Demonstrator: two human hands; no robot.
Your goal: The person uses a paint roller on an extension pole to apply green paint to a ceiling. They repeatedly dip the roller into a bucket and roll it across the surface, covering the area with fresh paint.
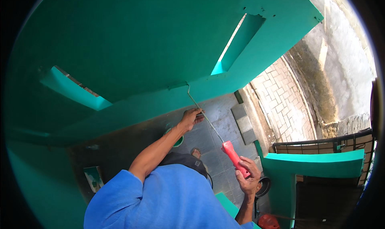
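A paint roller with a green-coated head [177, 85] rests against the teal wall [120, 36], just below and between two slot openings. Its bent metal rod [214, 130] runs down to a red plastic handle [230, 150]. My right hand [248, 175] grips that handle. My left hand [192, 118] is higher up, closed around the metal rod. Beneath my left forearm, a green container [178, 140] is partly visible on the grey tiled floor [216, 169], near my bare foot.
A low teal wall [313, 161] and a dark metal gate [321, 140] stand at the right. Beyond the grey step blocks [246, 124] lie pavers [280, 92] and a road. A dark round pan [264, 187] and a red object [268, 221] sit low at right; a small board [93, 177] is at left.
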